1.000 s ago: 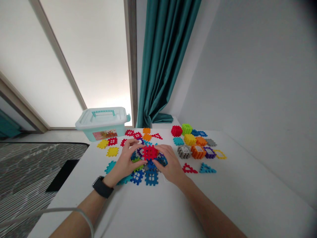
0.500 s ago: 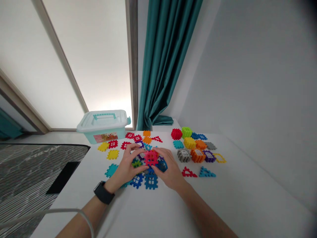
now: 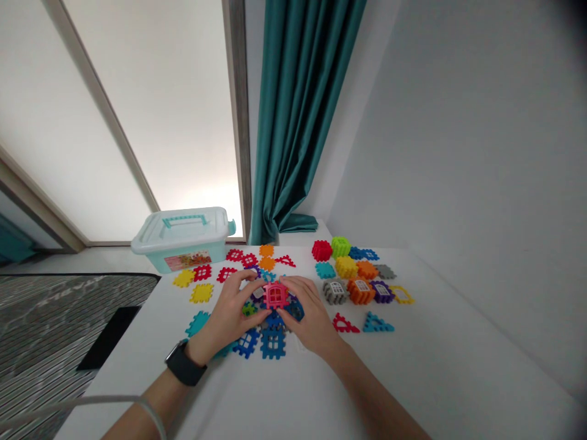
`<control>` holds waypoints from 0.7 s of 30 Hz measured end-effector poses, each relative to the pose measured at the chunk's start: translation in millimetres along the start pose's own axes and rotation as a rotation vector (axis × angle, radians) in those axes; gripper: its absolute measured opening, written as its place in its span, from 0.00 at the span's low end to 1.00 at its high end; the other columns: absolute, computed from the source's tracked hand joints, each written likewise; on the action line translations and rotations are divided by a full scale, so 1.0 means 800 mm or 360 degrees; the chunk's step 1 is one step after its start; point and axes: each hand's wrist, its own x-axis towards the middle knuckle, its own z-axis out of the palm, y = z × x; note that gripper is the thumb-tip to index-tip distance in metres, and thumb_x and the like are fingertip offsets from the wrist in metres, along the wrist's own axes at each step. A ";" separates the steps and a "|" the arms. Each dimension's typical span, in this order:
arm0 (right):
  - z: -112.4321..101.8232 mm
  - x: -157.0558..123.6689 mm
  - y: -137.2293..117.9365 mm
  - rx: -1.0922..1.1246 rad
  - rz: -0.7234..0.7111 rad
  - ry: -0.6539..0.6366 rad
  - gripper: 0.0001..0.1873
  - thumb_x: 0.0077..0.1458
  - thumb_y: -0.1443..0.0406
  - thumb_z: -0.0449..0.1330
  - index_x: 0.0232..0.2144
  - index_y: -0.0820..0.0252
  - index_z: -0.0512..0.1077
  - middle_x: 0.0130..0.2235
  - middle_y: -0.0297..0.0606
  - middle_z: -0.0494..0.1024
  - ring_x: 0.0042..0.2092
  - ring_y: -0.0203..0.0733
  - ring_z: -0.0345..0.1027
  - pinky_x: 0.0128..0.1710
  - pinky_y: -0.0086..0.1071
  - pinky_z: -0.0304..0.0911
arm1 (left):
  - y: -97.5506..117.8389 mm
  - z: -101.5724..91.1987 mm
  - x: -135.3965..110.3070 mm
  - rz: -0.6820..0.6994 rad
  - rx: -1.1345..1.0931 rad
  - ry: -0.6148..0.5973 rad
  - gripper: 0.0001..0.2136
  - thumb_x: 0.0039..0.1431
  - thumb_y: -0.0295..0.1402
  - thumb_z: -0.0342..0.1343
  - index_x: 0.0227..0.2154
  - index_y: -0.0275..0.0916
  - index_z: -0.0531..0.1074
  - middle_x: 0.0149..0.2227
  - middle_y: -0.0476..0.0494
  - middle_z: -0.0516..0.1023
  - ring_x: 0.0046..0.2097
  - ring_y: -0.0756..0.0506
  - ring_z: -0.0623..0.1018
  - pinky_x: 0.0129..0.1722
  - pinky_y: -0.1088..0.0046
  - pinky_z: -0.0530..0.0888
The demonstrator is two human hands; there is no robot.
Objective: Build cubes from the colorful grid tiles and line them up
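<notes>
A pink-red interlocking building block with a window grid in its face is held up between both hands over the pile of pieces. My left hand, with a black watch on the wrist, grips its left side between thumb and fingers. On its right side, my right hand grips it the same way. Below lie blue window panels and a green piece, partly covered by the hands. A teal panel rests just left of my left hand.
A lidded teal box stands at the back left. Assembled cubes, including a grey one and an orange one, sit at the right. Red and blue triangles lie in front of them. Yellow pieces lie left.
The view has shifted slightly, so the whole scene sits a little further left and lower. Both hands keep hold of the pink-red block, which now looks slightly tilted.
</notes>
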 end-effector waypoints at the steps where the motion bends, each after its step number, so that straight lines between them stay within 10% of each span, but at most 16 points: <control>1: -0.003 0.002 0.001 -0.0021 -0.0013 0.0001 0.30 0.60 0.67 0.61 0.63 0.50 0.62 0.59 0.44 0.72 0.61 0.51 0.63 0.62 0.52 0.62 | 0.001 0.001 0.004 0.0004 0.0001 -0.0002 0.21 0.60 0.37 0.63 0.55 0.44 0.69 0.54 0.36 0.68 0.56 0.36 0.71 0.55 0.53 0.73; 21: -0.144 -0.009 0.113 -0.0525 0.0040 0.0442 0.10 0.63 0.68 0.54 0.44 0.56 0.74 0.45 0.44 0.79 0.49 0.49 0.72 0.53 0.48 0.66 | -0.003 0.122 0.142 -0.0140 -0.0237 -0.0112 0.17 0.60 0.39 0.62 0.51 0.44 0.73 0.51 0.41 0.68 0.54 0.38 0.72 0.57 0.53 0.72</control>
